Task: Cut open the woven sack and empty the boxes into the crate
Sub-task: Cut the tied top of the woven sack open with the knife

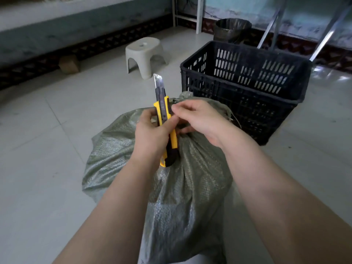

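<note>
A grey-green woven sack [182, 187] stands on the floor in front of me, its neck bunched and tied at the top. My left hand [150, 136] grips a yellow and black utility knife [165, 119] above the sack, blade out and pointing up. My right hand [200, 119] touches the knife's body with thumb and fingertips near the slider. A black slotted plastic crate [247, 86] sits just behind the sack on the right; I see nothing inside it. The boxes are hidden.
A white plastic stool [145, 56] stands on the tiled floor behind the sack. A dark lined bin [232, 29] sits behind the crate by the wall. Metal legs [323, 40] lean at the far right. A small brown block [69, 63] lies by the left wall.
</note>
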